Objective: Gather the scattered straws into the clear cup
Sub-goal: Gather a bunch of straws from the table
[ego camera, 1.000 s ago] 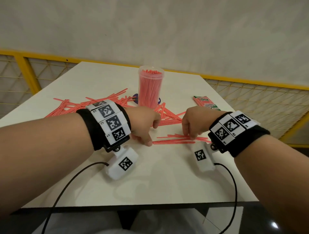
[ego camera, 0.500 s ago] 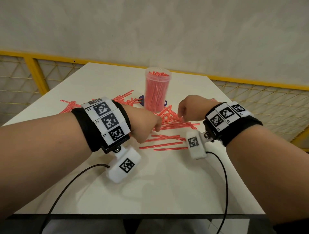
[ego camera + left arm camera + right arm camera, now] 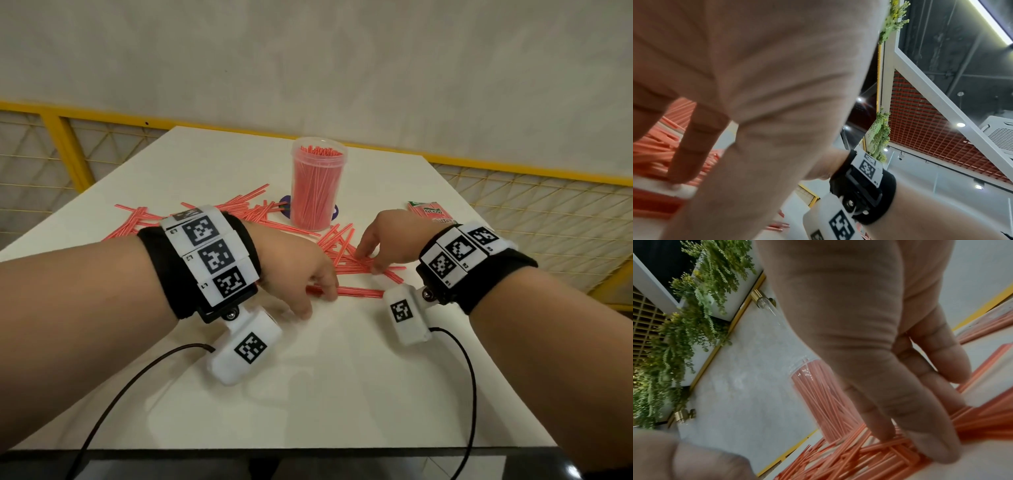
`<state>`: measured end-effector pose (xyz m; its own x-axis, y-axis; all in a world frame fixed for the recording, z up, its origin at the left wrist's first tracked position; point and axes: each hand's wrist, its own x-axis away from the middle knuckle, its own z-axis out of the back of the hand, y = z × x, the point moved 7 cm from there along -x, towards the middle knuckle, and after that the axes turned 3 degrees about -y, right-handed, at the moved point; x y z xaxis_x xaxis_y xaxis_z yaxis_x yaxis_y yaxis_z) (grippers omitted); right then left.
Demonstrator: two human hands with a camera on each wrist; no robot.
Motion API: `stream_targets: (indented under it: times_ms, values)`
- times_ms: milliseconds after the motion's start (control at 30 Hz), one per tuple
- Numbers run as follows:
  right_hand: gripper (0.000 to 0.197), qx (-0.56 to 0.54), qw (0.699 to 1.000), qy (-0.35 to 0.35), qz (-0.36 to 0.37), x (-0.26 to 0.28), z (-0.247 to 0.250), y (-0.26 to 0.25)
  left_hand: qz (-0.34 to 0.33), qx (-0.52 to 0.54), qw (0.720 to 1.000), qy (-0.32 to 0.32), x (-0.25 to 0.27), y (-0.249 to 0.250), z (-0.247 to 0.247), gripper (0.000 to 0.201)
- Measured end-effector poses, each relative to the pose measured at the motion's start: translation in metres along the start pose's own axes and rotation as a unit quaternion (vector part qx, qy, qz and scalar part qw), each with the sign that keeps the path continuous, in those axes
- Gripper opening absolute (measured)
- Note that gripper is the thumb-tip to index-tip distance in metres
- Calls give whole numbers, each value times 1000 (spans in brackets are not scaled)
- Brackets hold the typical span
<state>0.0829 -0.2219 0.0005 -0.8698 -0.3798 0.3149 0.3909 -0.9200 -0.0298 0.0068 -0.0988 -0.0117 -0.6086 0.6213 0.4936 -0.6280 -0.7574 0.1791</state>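
Now that the right hand (image 3: 387, 240) is brought back down before the cup (image 3: 318, 185), loose straws (image 3: 346, 253) are raked under its straight fingers (image 3: 929, 434), while a few are pressed by the left hand (image 3: 298, 270), whose grip cannot be told.

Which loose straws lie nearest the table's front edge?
The short row of straws under the left hand, lying crosswise in front of the pile by the clear cup.

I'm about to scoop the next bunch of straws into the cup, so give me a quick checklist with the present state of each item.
1. Clear plastic cup upright on the white table: ok.
2. Room left in the cup: cannot tell; it looks densely packed.
3. Right hand fingertips on the loose red straws: ok.
4. Left hand fingers touching the nearest straws: ok.
5. Firm grip on a bundle: not ok; fingers only rest on the straws.
6. Straws aligned: not ok; crisscrossed.
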Motion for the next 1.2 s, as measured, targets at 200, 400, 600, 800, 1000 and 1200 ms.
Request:
stream_targets:
  times_ms: [200, 400, 600, 800, 1000, 1200]
  values:
    - [33, -20, 1000, -3, 23, 8, -6, -7, 21, 19, 999, 25, 4, -11, -2, 44]
    - [32, -36, 998, 38, 26, 3, 9, -16, 65, 120, 982, 131, 21, -42, 23, 17]
    - [65, 48, 997, -43, 35, -14, 4, -39, 55, 140, 984, 98, 14, -48, 13, 39]
    - [53, 106, 992, -60, 39, -10, 0, -35, 50, 111, 991, 61, 5, -44, 1, 49]
    - [55, 89, 995, -44, 33, 6, -6, -22, 62, 118, 988, 75, 5, -41, -2, 49]
    - [76, 66, 994, -87, 24, 13, -15, -12, 54, 155, 980, 117, 12, -39, -1, 41]
